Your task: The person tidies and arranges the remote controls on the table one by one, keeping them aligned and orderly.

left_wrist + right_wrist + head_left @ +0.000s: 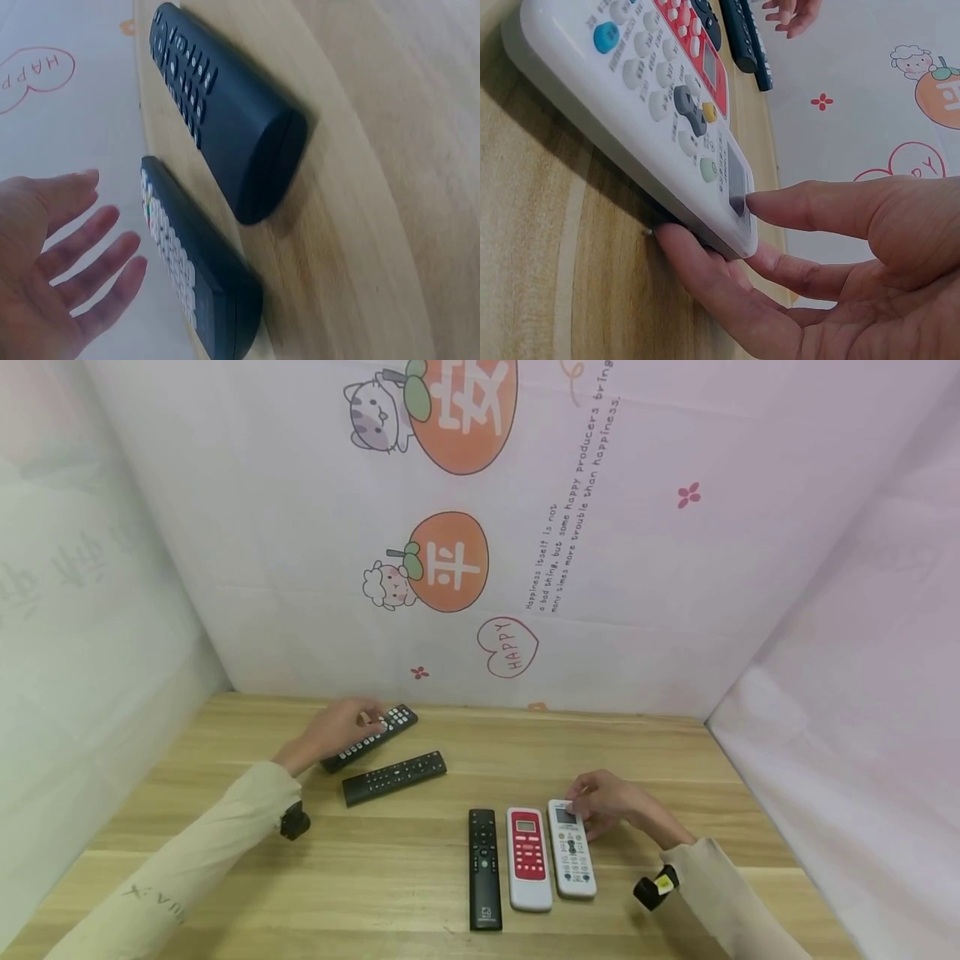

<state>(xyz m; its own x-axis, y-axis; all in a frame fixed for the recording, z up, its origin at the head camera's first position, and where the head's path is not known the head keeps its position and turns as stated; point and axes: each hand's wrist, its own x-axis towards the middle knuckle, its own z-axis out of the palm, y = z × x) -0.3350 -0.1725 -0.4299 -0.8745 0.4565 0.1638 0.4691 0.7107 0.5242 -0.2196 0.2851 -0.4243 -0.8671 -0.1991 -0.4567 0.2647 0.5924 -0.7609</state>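
At the back left, my left hand (335, 728) is over a black remote with white buttons (403, 716). The left wrist view has this hand (71, 266) with spread, relaxed fingers beside that remote (225, 300), holding nothing. Another black remote (375, 784) lies nearer, also at the top of the left wrist view (244, 124). On the right, my right hand (609, 797) pinches the far end of a white remote (574, 864). Up close, the right thumb (802, 206) is on its screen and the fingers are at its edge and underside; its near end (562, 67) stretches away.
Left of the white remote lie a red-and-white remote (530, 893) and a long black remote (485, 889), side by side on the wooden table (360, 877). A white printed cloth (622, 660) stands behind the table, with cloth walls at both sides.
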